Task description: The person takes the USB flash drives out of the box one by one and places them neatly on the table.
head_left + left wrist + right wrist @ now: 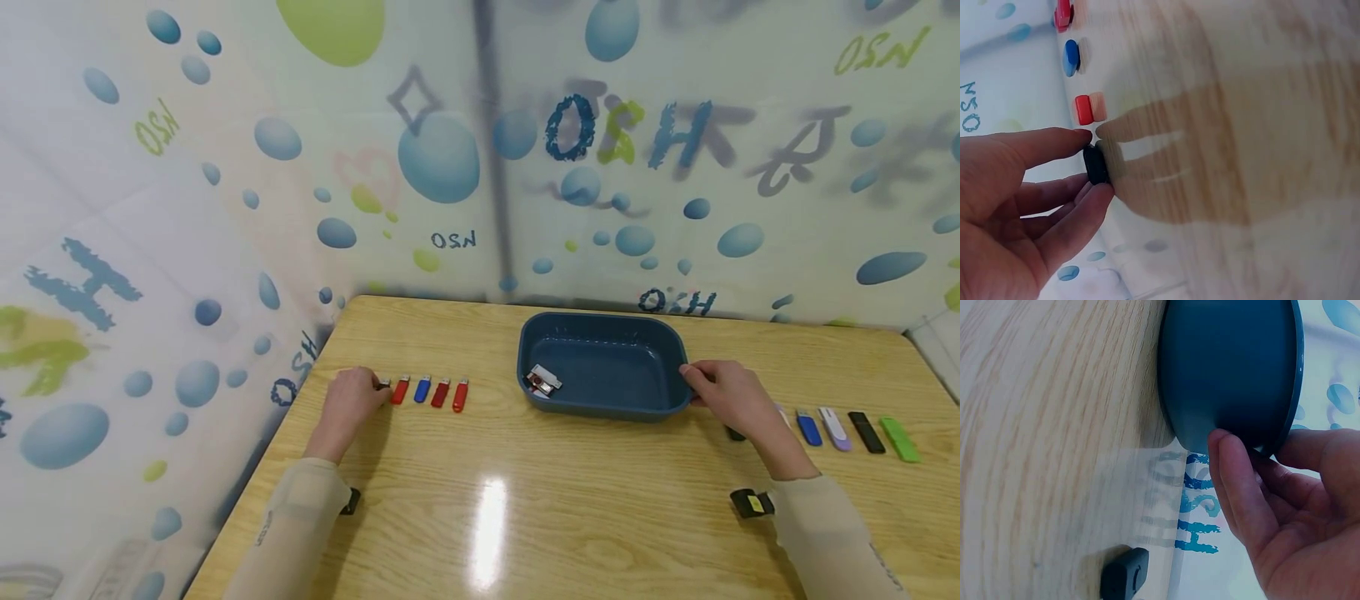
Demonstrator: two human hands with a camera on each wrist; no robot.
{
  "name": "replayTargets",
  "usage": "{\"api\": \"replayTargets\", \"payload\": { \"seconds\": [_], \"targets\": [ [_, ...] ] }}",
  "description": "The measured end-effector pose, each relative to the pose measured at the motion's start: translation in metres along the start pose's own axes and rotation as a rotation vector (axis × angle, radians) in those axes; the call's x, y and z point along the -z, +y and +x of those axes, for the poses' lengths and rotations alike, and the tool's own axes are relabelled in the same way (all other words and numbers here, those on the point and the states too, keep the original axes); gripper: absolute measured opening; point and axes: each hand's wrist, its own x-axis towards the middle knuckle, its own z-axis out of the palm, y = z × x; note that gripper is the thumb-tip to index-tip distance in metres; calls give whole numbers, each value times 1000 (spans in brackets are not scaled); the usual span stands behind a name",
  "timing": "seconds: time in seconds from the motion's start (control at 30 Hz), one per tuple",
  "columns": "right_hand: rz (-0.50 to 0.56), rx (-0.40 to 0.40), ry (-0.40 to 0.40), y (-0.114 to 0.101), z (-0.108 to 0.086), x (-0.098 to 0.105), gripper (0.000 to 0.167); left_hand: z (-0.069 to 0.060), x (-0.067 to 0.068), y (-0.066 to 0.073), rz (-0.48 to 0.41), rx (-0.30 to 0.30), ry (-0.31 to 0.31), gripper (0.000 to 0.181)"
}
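At the left end of a row of USB sticks, my left hand [348, 408] has its thumb and fingers at a black USB stick [1095, 165], which lies on the table. The head view mostly hides that stick behind the fingers. Beside it lie a red USB stick [401, 390], a blue one [422, 389], a dark red one [441, 393] and another red one [461, 396]. My right hand [731, 400] pinches the right rim of a dark blue plastic bin [615, 367], thumb over the edge, fingers against the outer wall. Small metallic and white USB sticks [543, 380] lie in its left corner.
Right of the bin runs another row: a black stick [1125, 575] partly hidden by my hand, a blue one [809, 428], a white-purple one [835, 428], a black one [867, 432] and a green one [900, 440]. A patterned curtain [450, 267] borders the wooden table [600, 517].
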Motion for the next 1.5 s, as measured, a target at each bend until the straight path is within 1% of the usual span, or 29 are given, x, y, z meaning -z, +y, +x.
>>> {"api": "replayTargets", "payload": {
  "seconds": [0.13,0.23,0.27,0.33,0.4,0.47,0.57,0.67,0.7,0.77,0.87,0.93,1.03,1.17,1.27,1.33,1.43,1.5],
  "targets": [
    [2,0,-2,0,0,0,46,-1,0,1,-3,-13,-2,38],
    [2,-2,-3,0,0,0,46,-1,1,3,8,-25,9,46],
    [3,-4,-3,0,0,0,46,-1,2,4,16,-35,25,44],
    [1,-9,-4,0,0,0,46,-1,5,8,33,-64,65,35],
    [0,-14,-6,0,-1,0,46,-2,9,17,38,-104,98,26],
    [-2,-18,-7,0,-1,0,46,-2,13,30,29,-160,134,29],
    [-9,-16,-7,0,-1,1,45,-3,19,56,-19,-259,165,31],
    [-8,-11,-5,1,-1,1,44,-2,22,82,-63,-399,215,30],
    [-6,-10,-4,1,-1,1,44,-1,22,91,-78,-451,221,29],
    [-1,-11,-4,0,-1,1,44,2,22,107,-79,-560,224,29],
    [2,-13,-2,0,-1,1,44,7,22,129,-53,-700,190,30],
    [1,-12,-2,-1,-1,1,45,10,22,143,-24,-771,155,31],
    [-1,-11,-1,-2,0,0,45,13,20,161,18,-856,90,32],
    [-1,-15,-3,-1,0,-1,45,20,15,182,107,-958,6,30],
    [-1,-17,-4,-1,1,-1,46,25,9,195,180,-1017,-56,29],
    [-2,-17,-4,-1,0,-1,46,27,3,203,228,-1044,-98,29],
    [-1,-9,-4,-1,0,0,47,31,-5,214,328,-1059,-151,30],
    [0,-2,-4,-2,-1,0,48,33,-10,221,389,-1057,-191,31]
  ]
}}
